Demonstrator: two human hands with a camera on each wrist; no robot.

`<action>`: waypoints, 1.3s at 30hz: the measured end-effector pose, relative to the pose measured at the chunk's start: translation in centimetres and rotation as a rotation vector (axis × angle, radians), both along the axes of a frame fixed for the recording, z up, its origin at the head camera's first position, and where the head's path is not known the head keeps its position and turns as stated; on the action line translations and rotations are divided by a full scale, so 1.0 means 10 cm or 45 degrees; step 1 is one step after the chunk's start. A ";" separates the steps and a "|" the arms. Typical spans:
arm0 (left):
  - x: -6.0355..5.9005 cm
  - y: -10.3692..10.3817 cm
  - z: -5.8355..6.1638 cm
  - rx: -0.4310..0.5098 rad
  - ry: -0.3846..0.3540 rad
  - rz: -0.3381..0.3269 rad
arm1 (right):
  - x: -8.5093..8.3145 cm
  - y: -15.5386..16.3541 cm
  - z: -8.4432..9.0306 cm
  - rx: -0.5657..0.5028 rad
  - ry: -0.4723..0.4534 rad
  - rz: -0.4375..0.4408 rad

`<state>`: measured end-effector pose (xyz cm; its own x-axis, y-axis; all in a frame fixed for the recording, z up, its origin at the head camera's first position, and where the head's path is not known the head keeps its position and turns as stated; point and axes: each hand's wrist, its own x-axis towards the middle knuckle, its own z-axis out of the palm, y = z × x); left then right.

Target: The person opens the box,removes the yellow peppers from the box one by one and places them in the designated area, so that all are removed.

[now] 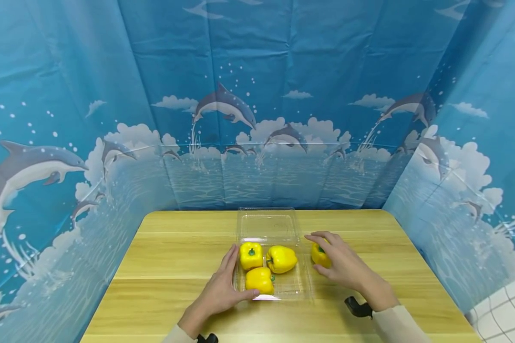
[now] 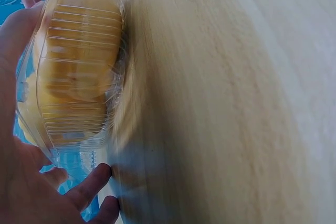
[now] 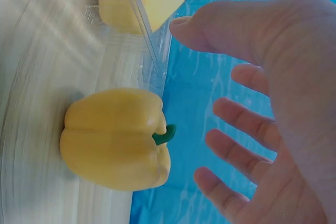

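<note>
A clear plastic clamshell box (image 1: 298, 281) stands with its lid folded back. Inside it are three yellow bell peppers: one at back left (image 1: 251, 256), one at right (image 1: 282, 259), one in front (image 1: 259, 280). My left hand (image 1: 221, 287) rests against the box's left side, its fingers extended and its thumb at the front edge. In the left wrist view, two fingertips touch the table. To the right of the box, another yellow bell pepper (image 3: 115, 139) stands on the table, green stem up. Over it hovers my right hand (image 1: 341, 262), thumb and fingers spread apart, with space between them and the pepper.
The wooden table (image 1: 176, 247) has its back edge against a blue dolphin-print curtain (image 1: 257, 181), which also runs down both sides. The box's clear lid (image 1: 267, 226) lies flat toward the table's far edge. Black wrist mounts (image 1: 357, 307) sit under both wrists.
</note>
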<state>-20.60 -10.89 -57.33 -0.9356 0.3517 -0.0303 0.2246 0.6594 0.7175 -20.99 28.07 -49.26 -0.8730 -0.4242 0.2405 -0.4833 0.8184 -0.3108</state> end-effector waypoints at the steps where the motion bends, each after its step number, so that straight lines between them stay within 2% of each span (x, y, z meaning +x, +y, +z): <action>1: 0.00 0.00 0.00 0.001 0.000 0.000 | 0.00 -0.01 0.00 0.001 0.002 0.004; 15: 0.01 0.00 0.00 0.009 -0.004 0.008 | -0.02 -0.15 -0.02 0.013 -0.014 0.037; 22: 0.00 0.00 -0.01 0.010 0.000 0.006 | -0.01 -0.21 0.02 0.021 0.036 0.087; 31: 0.00 0.00 0.01 0.012 -0.011 0.011 | -0.05 -0.31 0.07 0.044 0.018 0.120; 35: 0.01 0.00 0.00 0.013 -0.003 0.011 | -0.07 -0.34 0.05 0.020 0.003 0.160; 38: 0.01 0.00 -0.01 0.015 0.003 0.010 | -0.12 -0.33 -0.04 -0.042 0.034 0.226; 39: 0.01 0.01 -0.01 0.016 0.004 0.011 | -0.19 -0.28 -0.14 -0.076 0.065 0.274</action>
